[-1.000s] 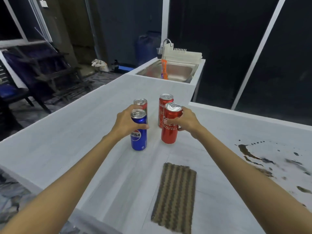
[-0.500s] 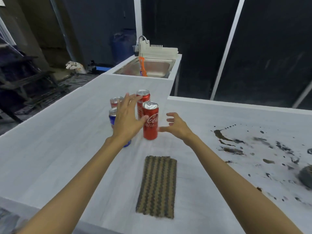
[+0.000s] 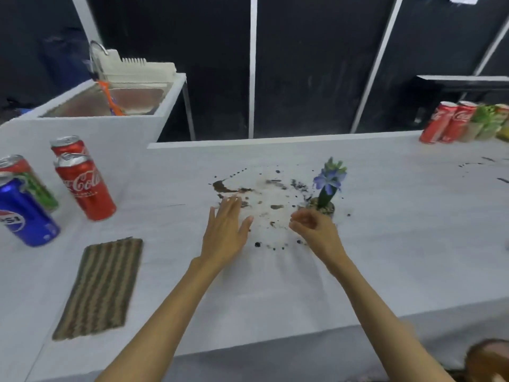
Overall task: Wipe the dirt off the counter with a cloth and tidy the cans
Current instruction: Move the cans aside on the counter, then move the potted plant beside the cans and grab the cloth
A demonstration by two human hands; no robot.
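Dark dirt (image 3: 264, 199) is spattered over the white counter (image 3: 385, 244) in the middle of the view. My left hand (image 3: 224, 234) hovers open at the dirt's near left edge, holding nothing. My right hand (image 3: 316, 232) is at its near right edge, fingers loosely curled and empty, just in front of a small potted purple flower (image 3: 327, 186). At the left stand a blue Pepsi can (image 3: 26, 213), a red Coca-Cola can (image 3: 85, 188), a second red can (image 3: 68, 146) behind it and a red-and-green can (image 3: 30, 180). A striped brown cloth (image 3: 102, 288) lies flat near the front edge.
More red cans (image 3: 447, 122) and green items stand at the far right edge of the counter. A steel sink (image 3: 110, 102) with an orange brush and a white rack is at the back left. Further dirt spots (image 3: 473, 162) mark the counter at the right.
Both hands have let go of the cans and moved right, over to the dirt patch. The view has swung right, so the cans and cloth now sit at the left.
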